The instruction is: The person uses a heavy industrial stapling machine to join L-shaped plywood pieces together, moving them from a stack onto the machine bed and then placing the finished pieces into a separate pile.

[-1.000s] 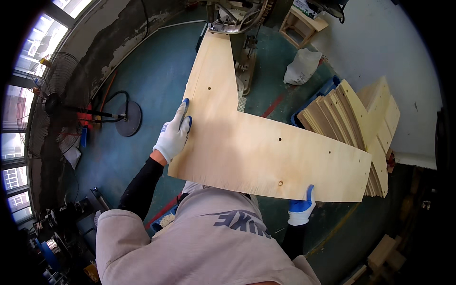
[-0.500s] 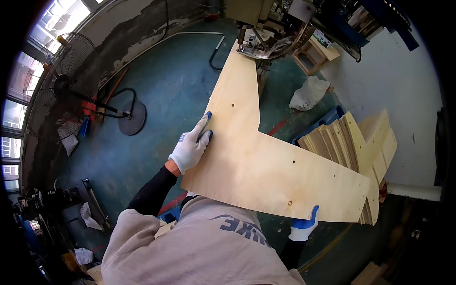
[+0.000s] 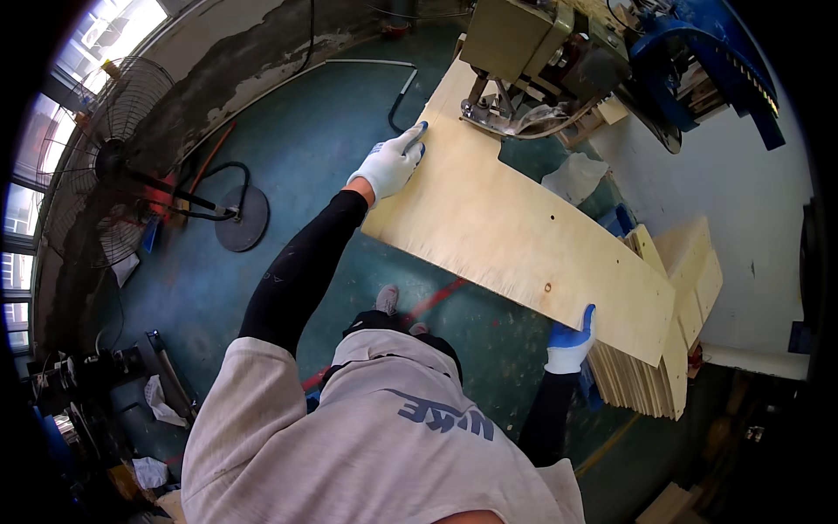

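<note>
A large L-shaped plywood panel (image 3: 515, 227) with a few small holes spans the space in front of me, its narrow arm running beneath the head of a machine (image 3: 515, 48). My left hand (image 3: 392, 164), in a white glove with blue fingertips, grips the panel's left edge, thumb and fingers showing on top. At the near right edge, my right hand (image 3: 572, 339) holds the panel from below, with its blue thumb on the upper face and its other fingers mostly hidden underneath. The machine's metal foot (image 3: 483, 112) sits over the panel's far part.
A stack of similar plywood pieces (image 3: 633, 380) stands at the right, beside a white wall (image 3: 742, 253). Behind the panel lies a white sack (image 3: 576, 177). A floor fan (image 3: 113, 162) with a round base (image 3: 242, 222) is at the left. Blue machinery (image 3: 707, 52) is at the far right.
Both hands have moved the panel away from me, further under the machine head, and turned it slightly. My left arm is stretched further out, and my feet now show below.
</note>
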A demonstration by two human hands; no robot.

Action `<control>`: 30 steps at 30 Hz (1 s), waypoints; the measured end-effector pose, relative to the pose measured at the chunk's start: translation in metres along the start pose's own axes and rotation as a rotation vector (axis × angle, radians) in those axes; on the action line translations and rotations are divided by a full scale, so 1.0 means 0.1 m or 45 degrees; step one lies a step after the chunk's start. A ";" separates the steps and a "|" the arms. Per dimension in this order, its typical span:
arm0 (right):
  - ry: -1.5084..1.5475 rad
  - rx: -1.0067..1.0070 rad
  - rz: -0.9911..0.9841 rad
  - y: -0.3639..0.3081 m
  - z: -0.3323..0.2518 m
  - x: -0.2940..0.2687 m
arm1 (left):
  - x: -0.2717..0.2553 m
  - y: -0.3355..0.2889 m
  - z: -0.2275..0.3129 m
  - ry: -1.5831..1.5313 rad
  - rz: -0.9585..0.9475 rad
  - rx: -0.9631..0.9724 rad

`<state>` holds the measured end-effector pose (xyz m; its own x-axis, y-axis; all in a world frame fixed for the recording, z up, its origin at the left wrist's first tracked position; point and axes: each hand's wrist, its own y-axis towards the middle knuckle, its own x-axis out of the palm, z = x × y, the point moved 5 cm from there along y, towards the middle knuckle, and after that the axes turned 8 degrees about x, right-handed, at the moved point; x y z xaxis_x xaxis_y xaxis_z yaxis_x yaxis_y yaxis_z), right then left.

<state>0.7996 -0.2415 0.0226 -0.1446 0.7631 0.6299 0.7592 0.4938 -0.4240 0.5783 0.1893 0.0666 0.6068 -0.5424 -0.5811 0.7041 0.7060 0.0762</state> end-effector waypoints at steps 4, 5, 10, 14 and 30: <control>0.009 0.056 -0.072 0.14 0.08 0.01 | -0.03 0.11 -0.06 -0.012 -0.037 -0.015; 0.011 0.073 -0.081 0.16 0.11 0.02 | -0.04 0.12 -0.06 -0.018 -0.044 -0.038; -0.004 0.109 -0.057 0.29 0.04 -0.09 | -0.04 0.13 0.04 -0.009 -0.128 -0.121; -0.043 0.117 -0.045 0.21 -0.03 -0.14 | -0.04 0.07 0.04 0.011 -0.101 -0.087; -0.003 0.260 -0.115 0.32 -0.02 -0.17 | 0.12 0.01 -0.13 0.082 -0.116 -0.117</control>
<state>0.8275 -0.2399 -0.0004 -0.2078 0.7130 0.6696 0.5990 0.6339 -0.4892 0.5818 0.1891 0.0495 0.5149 -0.5781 -0.6330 0.7169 0.6953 -0.0518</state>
